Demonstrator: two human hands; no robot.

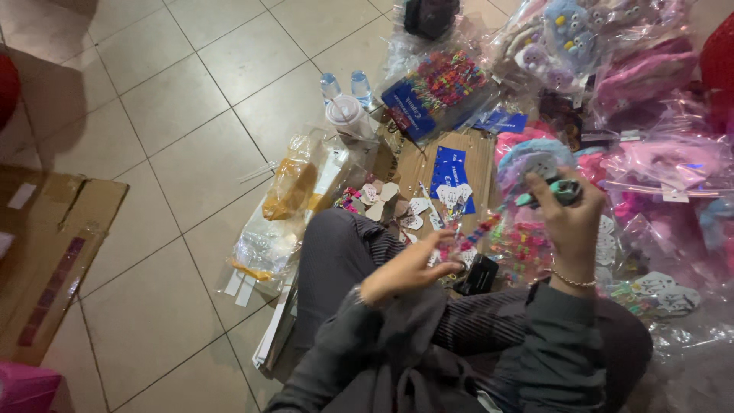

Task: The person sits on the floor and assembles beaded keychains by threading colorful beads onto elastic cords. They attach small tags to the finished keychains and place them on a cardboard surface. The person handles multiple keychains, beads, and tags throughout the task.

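A flattened box (46, 252) lay at the left on the tiled floor (176, 138). A small clip (459, 243), over the lap, was pinched in the left hand (405, 268). A teal tool (562, 191), raised higher, was clamped in the right hand (569, 222). Pink packets (665, 160) were piled at the right.

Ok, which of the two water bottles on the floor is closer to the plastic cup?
The left bottle: its base sits right above the cup's lid, while the right bottle stands a little further off.

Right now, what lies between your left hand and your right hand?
In the head view, a short strand of small colourful clips hangs between the left hand and the right hand.
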